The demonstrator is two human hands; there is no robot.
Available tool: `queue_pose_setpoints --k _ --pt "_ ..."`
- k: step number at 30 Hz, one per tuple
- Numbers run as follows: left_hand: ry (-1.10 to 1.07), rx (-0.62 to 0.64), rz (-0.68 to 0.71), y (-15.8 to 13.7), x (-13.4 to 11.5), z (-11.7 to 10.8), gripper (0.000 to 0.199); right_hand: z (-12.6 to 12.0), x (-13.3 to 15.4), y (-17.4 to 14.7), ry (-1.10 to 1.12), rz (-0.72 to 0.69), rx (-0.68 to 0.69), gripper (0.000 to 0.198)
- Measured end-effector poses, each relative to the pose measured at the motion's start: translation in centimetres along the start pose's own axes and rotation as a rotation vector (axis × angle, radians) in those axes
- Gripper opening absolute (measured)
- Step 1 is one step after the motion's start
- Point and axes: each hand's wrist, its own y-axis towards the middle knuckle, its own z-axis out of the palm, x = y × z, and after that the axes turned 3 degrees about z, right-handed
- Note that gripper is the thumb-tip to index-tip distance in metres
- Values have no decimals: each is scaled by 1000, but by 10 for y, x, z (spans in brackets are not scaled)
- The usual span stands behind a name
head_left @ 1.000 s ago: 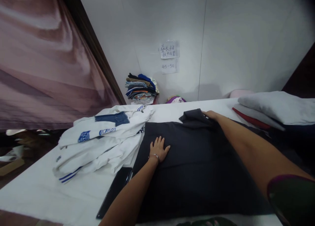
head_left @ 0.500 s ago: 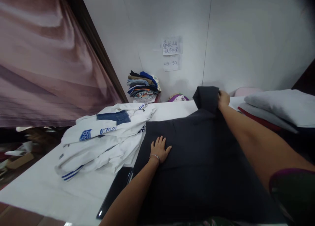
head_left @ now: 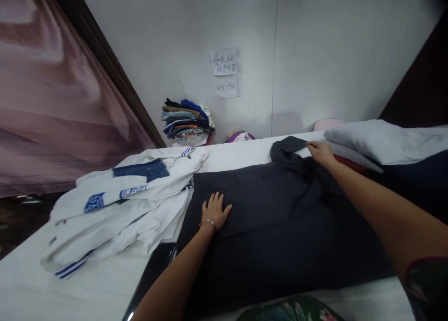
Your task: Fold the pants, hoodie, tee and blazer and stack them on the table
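Note:
A large black garment (head_left: pixel 266 223) lies spread over the white table (head_left: pixel 91 293) in front of me; its exact kind does not show. My left hand (head_left: pixel 214 212) rests flat on its left part, fingers spread, a thin bracelet at the wrist. At the far right, my right hand (head_left: pixel 320 152) pinches the tip of a narrow, sleeve-like part (head_left: pixel 289 148) of that garment. This part is bunched and folded near the table's back edge. Beneath the garment's left side, a glossy black flat thing (head_left: pixel 152 269) sticks out.
White clothing with blue stripes (head_left: pixel 140 204) lies left of the black garment. Folded clothes are stacked (head_left: pixel 187 120) at the back, by the wall with paper signs (head_left: pixel 227 71). Grey clothing (head_left: pixel 388 141) is piled on the right. A pink curtain (head_left: pixel 59 92) hangs at the left.
My right hand has come down with the sleeve-like part, which was raised and now lies lower, near the table. The left hand stays flat on the garment. The view has shifted rightward.

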Motion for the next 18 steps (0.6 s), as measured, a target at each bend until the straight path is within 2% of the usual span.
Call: queue_pose_setpoints --k 3,8,13,18 --pt "12 -8 5 1 0 -1 66 -9 -27 -16 -94 44 126 37" --pt "29 -11 3 2 1 1 67 -19 -56 -33 -164 162 215 37" --pt "37 -15 6 3 3 1 66 -17 -63 -40 -244 275 187 35" --pt "46 -15 7 3 2 -1 65 -23 -52 -46 -188 209 135 49"
